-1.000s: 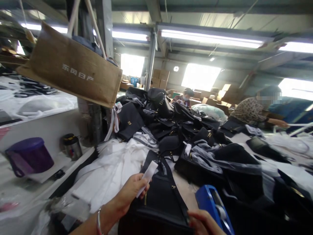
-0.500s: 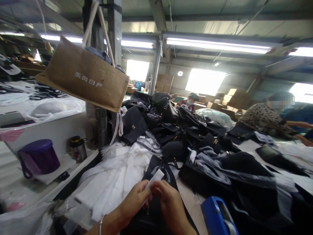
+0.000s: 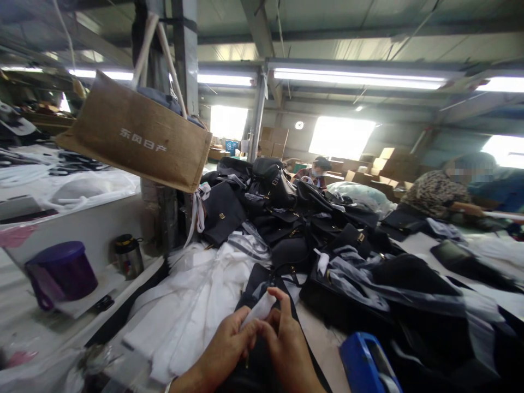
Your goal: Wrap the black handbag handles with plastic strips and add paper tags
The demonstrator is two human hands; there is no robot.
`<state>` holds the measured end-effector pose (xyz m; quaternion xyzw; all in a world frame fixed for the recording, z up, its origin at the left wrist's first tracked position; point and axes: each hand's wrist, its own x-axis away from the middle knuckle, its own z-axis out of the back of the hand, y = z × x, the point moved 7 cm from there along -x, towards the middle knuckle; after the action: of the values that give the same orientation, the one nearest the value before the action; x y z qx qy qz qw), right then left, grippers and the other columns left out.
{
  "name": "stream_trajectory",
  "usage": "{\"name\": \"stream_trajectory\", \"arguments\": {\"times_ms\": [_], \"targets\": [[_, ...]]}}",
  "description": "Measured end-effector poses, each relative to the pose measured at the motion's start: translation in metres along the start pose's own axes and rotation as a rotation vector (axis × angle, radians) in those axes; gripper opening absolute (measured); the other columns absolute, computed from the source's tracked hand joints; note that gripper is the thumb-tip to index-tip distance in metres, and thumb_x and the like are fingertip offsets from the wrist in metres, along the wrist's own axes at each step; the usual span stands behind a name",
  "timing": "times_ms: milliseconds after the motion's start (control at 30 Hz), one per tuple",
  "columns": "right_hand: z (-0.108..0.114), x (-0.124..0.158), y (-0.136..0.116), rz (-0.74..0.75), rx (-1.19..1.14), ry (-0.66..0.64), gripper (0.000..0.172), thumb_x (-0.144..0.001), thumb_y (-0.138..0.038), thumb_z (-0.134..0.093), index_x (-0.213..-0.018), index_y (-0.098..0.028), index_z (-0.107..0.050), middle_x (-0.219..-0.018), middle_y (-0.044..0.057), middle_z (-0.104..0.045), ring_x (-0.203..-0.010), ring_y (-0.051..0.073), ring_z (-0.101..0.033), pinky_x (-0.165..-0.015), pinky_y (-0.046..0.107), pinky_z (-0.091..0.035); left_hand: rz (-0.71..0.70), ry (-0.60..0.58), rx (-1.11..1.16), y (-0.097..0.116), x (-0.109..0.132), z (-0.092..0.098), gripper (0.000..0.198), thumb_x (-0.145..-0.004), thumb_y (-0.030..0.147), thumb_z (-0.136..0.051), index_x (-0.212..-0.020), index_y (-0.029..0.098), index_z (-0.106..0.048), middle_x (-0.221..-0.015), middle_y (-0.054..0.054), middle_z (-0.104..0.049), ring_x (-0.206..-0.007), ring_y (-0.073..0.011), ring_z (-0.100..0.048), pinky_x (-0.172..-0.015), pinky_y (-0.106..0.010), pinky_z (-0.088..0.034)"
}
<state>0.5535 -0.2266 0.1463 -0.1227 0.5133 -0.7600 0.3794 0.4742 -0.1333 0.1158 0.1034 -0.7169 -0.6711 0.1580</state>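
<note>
Between my two hands is a strip of white wrapping material (image 3: 262, 307), seen over a black bag (image 3: 254, 284) that lies in front of me. My left hand (image 3: 229, 341) pinches the lower end of the strip. My right hand (image 3: 286, 333) closes on it from the other side, with its index finger raised along the strip's upper end. What lies under the strip, on the bag, is hidden by my fingers. To the right of my hands stands a blue tape dispenser (image 3: 366, 363).
A heap of black bags (image 3: 282, 218) spreads ahead and right. White sheets (image 3: 192, 305) lie to the left. A brown tote (image 3: 139, 136) hangs from a post. A purple container (image 3: 63, 270) and a flask (image 3: 129, 256) stand left. Co-workers sit beyond, one in a patterned top (image 3: 432, 191).
My right hand has turned, and its index finger now stretches up along the white strip. My left hand has shifted slightly. The co-worker at right has moved their arm.
</note>
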Motion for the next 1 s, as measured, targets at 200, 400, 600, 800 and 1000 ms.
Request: {"name": "stream_trajectory", "arguments": {"times_ms": [200,400,600,800,1000], "targets": [[-0.006,0.000,0.014,-0.039,-0.018,0.033,0.049,-0.091,-0.038,-0.051,-0.134,-0.019,-0.037,-0.062,-0.008,-0.048,-0.056,0.019,-0.055,-0.055,0.026,-0.038,0.119,-0.039,0.355,-0.011,-0.003,-0.001,0.041,-0.091,0.055,-0.049,-0.085,0.016,-0.054,-0.057,0.003,-0.052,-0.045,-0.0078,-0.039,-0.045,-0.021,-0.028],[-0.020,-0.011,0.013,0.082,-0.044,-0.025,0.039,-0.092,-0.035,-0.049,-0.128,-0.021,-0.045,-0.072,-0.004,-0.056,-0.065,0.019,-0.059,-0.062,0.026,-0.043,0.328,-0.231,0.729,-0.020,-0.005,-0.001,0.033,-0.096,0.043,-0.043,-0.088,0.014,-0.057,-0.054,0.003,-0.048,-0.041,-0.0067,-0.033,-0.043,-0.020,-0.025],[-0.012,-0.008,0.007,0.137,0.058,-0.144,0.033,-0.092,-0.024,-0.046,-0.124,-0.023,-0.051,-0.082,0.001,-0.067,-0.072,0.020,-0.065,-0.066,0.027,-0.047,0.387,-0.317,0.752,-0.023,-0.006,0.001,0.031,-0.097,0.037,-0.039,-0.095,0.012,-0.059,-0.052,0.005,-0.041,-0.040,-0.0063,-0.026,-0.041,-0.019,-0.020],[0.075,0.041,0.053,-0.124,0.306,0.167,0.032,-0.092,-0.044,-0.048,-0.116,-0.026,-0.061,-0.106,0.007,-0.069,-0.098,0.027,-0.065,-0.083,0.034,-0.049,0.369,-0.231,0.569,-0.025,-0.008,0.013,0.032,-0.094,0.040,-0.048,-0.106,0.012,-0.057,-0.056,0.006,-0.043,-0.042,-0.0054,-0.026,-0.041,-0.019,-0.019],[0.076,0.088,0.097,-0.320,0.103,-0.049,0.043,-0.093,-0.056,-0.045,-0.112,-0.022,-0.064,-0.107,0.007,-0.071,-0.100,0.024,-0.066,-0.081,0.028,-0.051,0.420,-0.180,0.338,-0.029,-0.010,0.035,0.038,-0.085,0.049,-0.059,-0.099,0.014,-0.053,-0.059,0.006,-0.046,-0.044,-0.0040,-0.026,-0.041,-0.017,-0.015]]}}
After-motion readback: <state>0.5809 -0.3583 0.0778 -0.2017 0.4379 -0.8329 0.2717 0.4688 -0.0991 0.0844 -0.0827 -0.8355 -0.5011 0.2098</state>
